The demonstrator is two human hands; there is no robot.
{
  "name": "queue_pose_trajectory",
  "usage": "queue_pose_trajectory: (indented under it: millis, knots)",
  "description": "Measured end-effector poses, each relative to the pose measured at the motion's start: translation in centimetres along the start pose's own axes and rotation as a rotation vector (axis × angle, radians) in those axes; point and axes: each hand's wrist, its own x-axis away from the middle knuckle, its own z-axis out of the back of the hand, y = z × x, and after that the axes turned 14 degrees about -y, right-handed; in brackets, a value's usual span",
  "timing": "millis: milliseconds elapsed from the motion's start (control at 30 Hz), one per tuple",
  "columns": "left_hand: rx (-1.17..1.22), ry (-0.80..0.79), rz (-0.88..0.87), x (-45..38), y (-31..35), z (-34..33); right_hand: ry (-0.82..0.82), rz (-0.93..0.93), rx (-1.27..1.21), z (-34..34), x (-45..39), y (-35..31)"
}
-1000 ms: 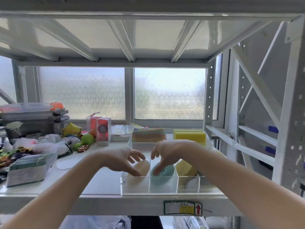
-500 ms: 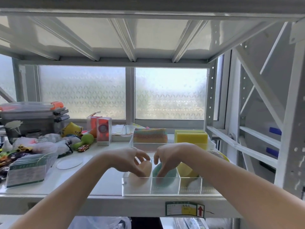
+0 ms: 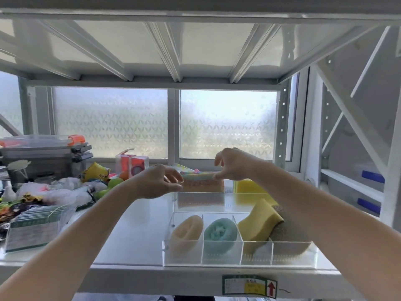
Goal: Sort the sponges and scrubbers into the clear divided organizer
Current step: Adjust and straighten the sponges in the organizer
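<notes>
- Sponges and scrubbers stand on edge in the front clear divided organizer [image 3: 238,254] on the shelf [image 3: 134,231], probably so each fills its own slot and can be seen through the wall; the beige scrubber [image 3: 186,232] takes the leftmost slot, the teal scrubber [image 3: 220,235] the one beside it, the yellow sponge [image 3: 259,222] leans in the third, and a brown scouring pad [image 3: 288,233] lies at the right end
- Behind that organizer sits a second clear tray [image 3: 230,197]; the striped mesh sponge [image 3: 202,183] stands upright in its left part, a yellow block [image 3: 246,187] to its right
- Left hand [image 3: 157,182] is stretched forward, past the organizer's back left corner, its grip loose and apart, fingertips just beside the mesh sponge's left end; whether they touch is unclear
- Right hand [image 3: 233,165] reaches over the organizer, wrist raised, thumb and forefinger pinching the mesh sponge's top right corner
- Two-handed reach suggests lifting that sponge out next
</notes>
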Motion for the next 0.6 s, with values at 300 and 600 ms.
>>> queue_pose_trajectory:
  millis: [300, 600]
  knots:
    - [-0.007, 0.119, 0.171, -4.3, -2.2, -1.3, -0.078, -0.067, 0.026, -2.5, -3.2, 1.0]
    - [-0.074, 0.097, 0.187, -6.1, -2.3, -1.7, -0.069, -0.005, 0.08, -2.7, -3.8, 1.2]
